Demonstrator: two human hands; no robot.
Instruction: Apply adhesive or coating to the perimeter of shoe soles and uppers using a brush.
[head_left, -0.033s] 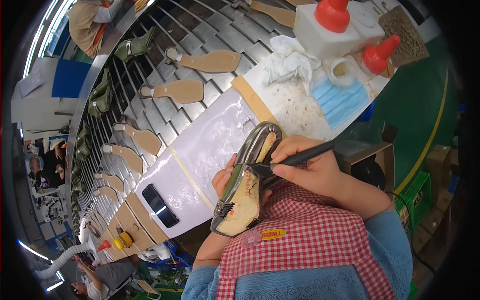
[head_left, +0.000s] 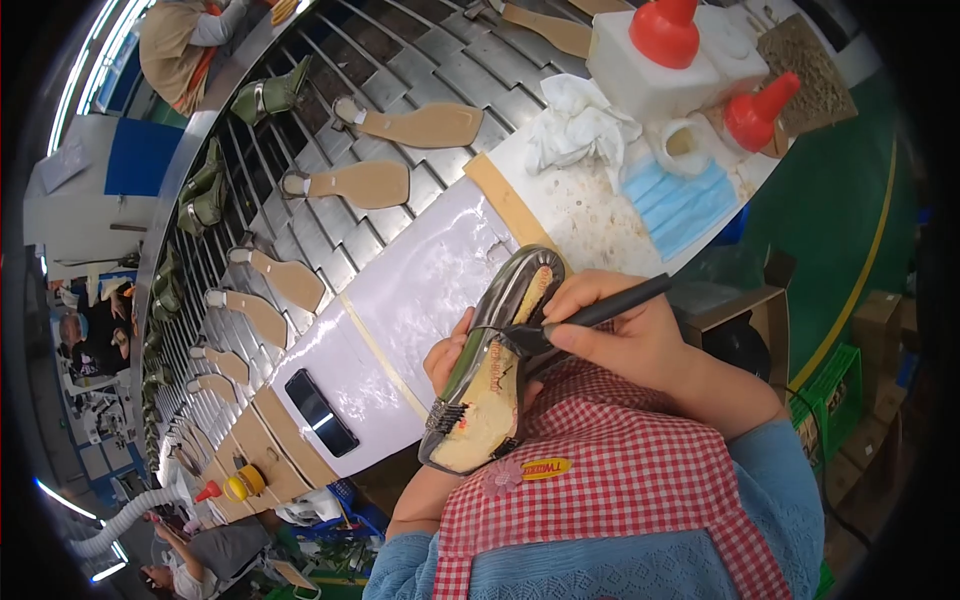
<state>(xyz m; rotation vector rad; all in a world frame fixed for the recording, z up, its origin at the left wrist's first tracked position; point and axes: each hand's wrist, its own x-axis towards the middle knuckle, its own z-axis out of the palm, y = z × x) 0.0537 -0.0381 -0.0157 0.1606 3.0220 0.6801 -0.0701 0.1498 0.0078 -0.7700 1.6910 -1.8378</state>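
My left hand [head_left: 447,352] is closed around the far side of an unfinished shoe [head_left: 480,400], held sole-up and slanting in front of my apron. Its underside shows a pale cream insole with dark upper material folded over the edges. Between the fingers of my right hand [head_left: 625,330] is a black-handled brush [head_left: 615,303]. The brush's dark flat end touches the shoe's underside around the middle, at the edge of the folded upper. Part of my left hand is hidden behind the shoe.
Beyond a white work surface [head_left: 400,310] runs a slatted metal conveyor carrying several tan soles [head_left: 375,184] and green shoes [head_left: 270,92]. A phone [head_left: 320,412] lies at left. Red-topped white containers [head_left: 650,70], crumpled tissue [head_left: 578,125] and a blue face mask [head_left: 680,205] sit at far right.
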